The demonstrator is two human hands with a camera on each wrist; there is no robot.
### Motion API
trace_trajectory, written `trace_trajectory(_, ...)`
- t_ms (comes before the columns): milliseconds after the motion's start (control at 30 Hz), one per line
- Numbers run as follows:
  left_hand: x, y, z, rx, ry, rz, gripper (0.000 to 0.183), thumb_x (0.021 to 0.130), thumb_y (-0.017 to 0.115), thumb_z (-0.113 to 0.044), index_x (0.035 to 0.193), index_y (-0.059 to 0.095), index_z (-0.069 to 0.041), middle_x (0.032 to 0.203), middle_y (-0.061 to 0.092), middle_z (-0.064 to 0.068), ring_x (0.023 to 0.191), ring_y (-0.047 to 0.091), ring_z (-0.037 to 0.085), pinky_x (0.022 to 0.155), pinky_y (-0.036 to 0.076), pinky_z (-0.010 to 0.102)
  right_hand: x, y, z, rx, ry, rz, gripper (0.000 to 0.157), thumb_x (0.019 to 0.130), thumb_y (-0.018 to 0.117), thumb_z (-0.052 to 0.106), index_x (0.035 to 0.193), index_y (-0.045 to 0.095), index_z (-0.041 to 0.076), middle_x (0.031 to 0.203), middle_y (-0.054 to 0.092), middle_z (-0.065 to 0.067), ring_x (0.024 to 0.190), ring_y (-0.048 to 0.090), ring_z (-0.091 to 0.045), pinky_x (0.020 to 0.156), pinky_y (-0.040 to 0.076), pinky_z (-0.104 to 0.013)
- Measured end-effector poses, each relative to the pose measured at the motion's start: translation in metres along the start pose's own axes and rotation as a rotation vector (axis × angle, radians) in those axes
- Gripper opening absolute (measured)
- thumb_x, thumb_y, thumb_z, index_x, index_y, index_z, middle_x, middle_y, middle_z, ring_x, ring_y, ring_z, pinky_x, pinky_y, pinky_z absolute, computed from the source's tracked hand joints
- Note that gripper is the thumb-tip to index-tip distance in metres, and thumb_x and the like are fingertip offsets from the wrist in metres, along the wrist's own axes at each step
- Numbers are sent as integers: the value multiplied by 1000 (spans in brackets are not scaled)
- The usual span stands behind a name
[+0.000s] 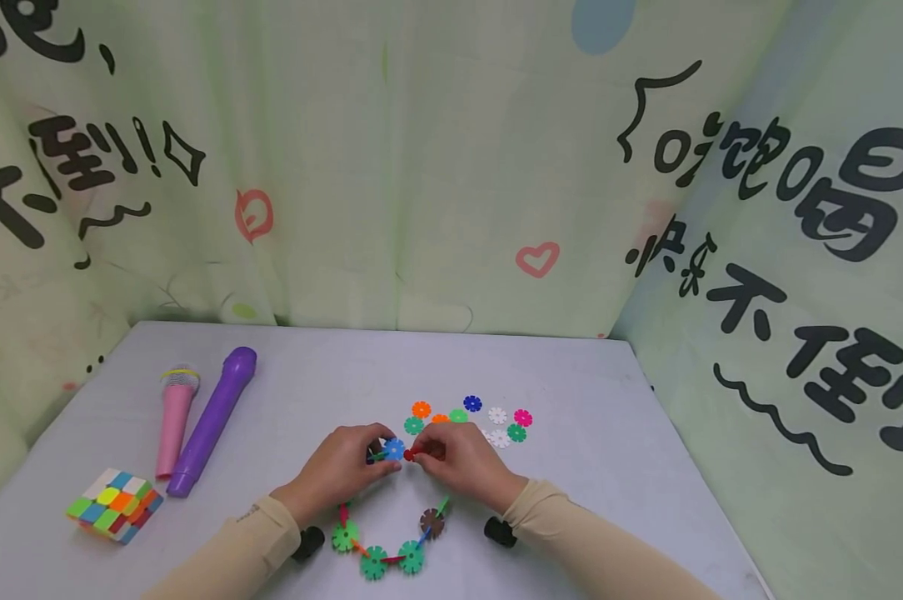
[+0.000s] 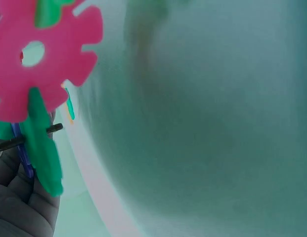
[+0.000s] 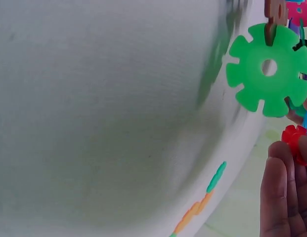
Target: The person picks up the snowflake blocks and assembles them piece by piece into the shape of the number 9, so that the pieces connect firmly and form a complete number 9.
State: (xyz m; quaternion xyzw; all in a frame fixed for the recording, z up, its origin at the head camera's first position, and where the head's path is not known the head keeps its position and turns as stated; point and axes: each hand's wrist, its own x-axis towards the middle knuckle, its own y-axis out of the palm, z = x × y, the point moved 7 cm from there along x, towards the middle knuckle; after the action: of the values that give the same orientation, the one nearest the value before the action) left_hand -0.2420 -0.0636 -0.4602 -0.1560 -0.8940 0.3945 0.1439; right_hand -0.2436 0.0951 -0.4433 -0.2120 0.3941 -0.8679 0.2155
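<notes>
My left hand (image 1: 350, 461) pinches linked notched plastic discs, with a blue disc (image 1: 394, 449) at its fingertips. Close to its right, my right hand (image 1: 466, 458) pinches a red disc (image 3: 294, 138) between thumb and finger. The red and blue discs meet or nearly meet; contact is hard to tell. A curved chain of interlocked discs hangs or lies below the hands, including green discs (image 1: 374, 563) and a brown disc (image 1: 432, 523). Near the left fingers, the left wrist view shows a pink disc (image 2: 69, 49) joined to a green disc (image 2: 42, 148). Fingers hide part of the chain.
Loose coloured discs (image 1: 472, 403) lie on the white table (image 1: 601, 408) beyond the hands. At left are a pink microphone (image 1: 174, 425), a purple microphone (image 1: 215, 421) and a puzzle cube (image 1: 116, 506). Dark objects (image 1: 501, 532) sit beside both forearms. Printed curtains (image 1: 436, 167) stand behind.
</notes>
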Motion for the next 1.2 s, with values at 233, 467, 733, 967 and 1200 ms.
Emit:
trace_trajectory(233, 0, -1, 0, 5, 17, -7, 33, 84, 82, -28, 110, 71, -12, 86, 65, -10, 75, 56, 6, 71, 52, 29, 0, 0, 6, 11, -69, -35, 12, 86, 78, 5, 95, 73, 11, 88, 71, 3, 77, 64, -1, 72, 53, -20)
trace_trajectory(467, 1, 0, 2, 11, 28, -11, 33, 83, 83, -28, 110, 73, -11, 90, 68, -9, 77, 58, 6, 74, 53, 30, -2, -2, 2, 67, -56, -58, 13, 85, 79, 4, 93, 73, 12, 88, 70, 8, 76, 64, 1, 72, 53, -18)
trace_trajectory(733, 2, 1, 0, 1, 33, -2, 34, 82, 84, -25, 109, 74, -9, 91, 70, -7, 74, 57, 6, 72, 53, 27, -3, -3, 0, 146, -35, -50, 10, 84, 80, 2, 89, 76, 9, 84, 73, -1, 74, 65, -1, 71, 54, -21)
trace_trajectory(967, -1, 2, -5, -36, 28, 4, 33, 81, 84, -19, 110, 74, -5, 93, 72, -3, 74, 58, 6, 73, 54, 27, -3, -3, 1, 164, -53, -67, 10, 82, 81, 0, 87, 78, 8, 81, 74, 4, 73, 66, 0, 68, 54, -20)
trace_trajectory(1200, -2, 3, -7, -50, 43, -15, 27, 82, 83, -19, 104, 74, -7, 83, 68, -9, 67, 54, 7, 64, 49, 23, -3, -3, 3, 187, -71, -105, 10, 80, 83, 1, 86, 79, 8, 78, 72, 7, 72, 67, 0, 67, 55, -21)
